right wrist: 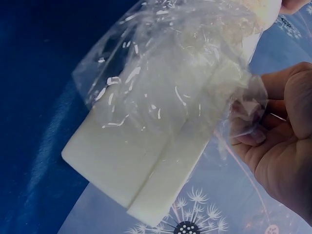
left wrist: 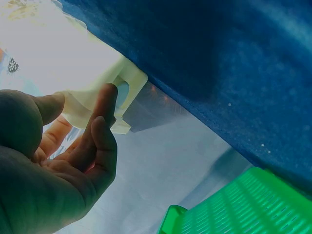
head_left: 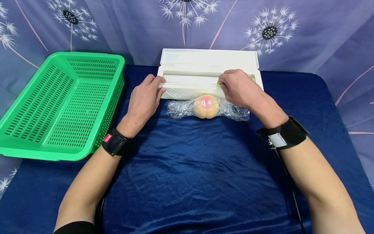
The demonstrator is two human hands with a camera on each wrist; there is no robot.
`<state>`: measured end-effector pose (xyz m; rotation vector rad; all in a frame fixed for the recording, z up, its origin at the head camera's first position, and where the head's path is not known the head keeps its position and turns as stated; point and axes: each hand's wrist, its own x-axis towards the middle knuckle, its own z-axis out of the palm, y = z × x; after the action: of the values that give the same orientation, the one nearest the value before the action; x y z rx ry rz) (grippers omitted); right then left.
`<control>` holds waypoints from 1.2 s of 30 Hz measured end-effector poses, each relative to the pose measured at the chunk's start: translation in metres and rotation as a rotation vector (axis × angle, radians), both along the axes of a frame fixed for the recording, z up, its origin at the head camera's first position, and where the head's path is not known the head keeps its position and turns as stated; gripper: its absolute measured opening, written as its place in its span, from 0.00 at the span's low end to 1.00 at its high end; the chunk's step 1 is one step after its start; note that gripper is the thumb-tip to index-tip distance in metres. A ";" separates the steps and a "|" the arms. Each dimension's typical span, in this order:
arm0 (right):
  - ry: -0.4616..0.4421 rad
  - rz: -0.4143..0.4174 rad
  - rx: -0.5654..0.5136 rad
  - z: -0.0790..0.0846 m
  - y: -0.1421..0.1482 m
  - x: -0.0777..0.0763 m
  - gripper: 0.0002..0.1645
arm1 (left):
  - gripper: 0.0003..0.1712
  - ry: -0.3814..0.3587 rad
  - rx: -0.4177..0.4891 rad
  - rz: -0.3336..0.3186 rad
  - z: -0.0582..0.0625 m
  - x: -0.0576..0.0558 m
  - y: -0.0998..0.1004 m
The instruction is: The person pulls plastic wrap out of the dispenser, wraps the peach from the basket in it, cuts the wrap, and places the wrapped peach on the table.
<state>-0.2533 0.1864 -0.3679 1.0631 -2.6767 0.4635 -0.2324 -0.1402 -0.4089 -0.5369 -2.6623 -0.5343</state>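
Note:
A white cling film dispenser box (head_left: 184, 93) lies at the back of the table with its lid (head_left: 208, 58) raised and a film roll (head_left: 190, 80) inside. My left hand (head_left: 143, 97) grips the box's left end, thumb in front and fingers on top. With curled fingers, my right hand (head_left: 239, 87) pinches a small green slide cutter (head_left: 218, 85) on the box's front rail; the hand hides most of it. Just before the box sits a peach (head_left: 206, 106), with crumpled cling film (head_left: 179, 109) spreading from both sides. In the right wrist view, loose film (right wrist: 170, 63) overlaps my fingers.
A green plastic basket (head_left: 84, 155) stands on the left, beside my left forearm. Dark blue cloth (head_left: 198, 175) covers the table. Behind the box hangs a dandelion-patterned curtain (head_left: 131, 29). A black cable (head_left: 293, 191) runs along my right forearm.

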 end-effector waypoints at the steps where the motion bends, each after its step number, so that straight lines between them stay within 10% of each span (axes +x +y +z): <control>1: -0.002 -0.001 0.003 0.000 -0.001 0.000 0.15 | 0.14 -0.001 0.000 0.001 0.000 0.000 0.000; 36: -0.080 -0.036 0.079 0.006 -0.027 -0.006 0.12 | 0.15 0.000 -0.008 0.006 -0.001 0.000 0.000</control>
<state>-0.2592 0.1597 -0.3621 1.0365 -2.8007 0.4049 -0.2329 -0.1401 -0.4100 -0.5317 -2.6662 -0.5216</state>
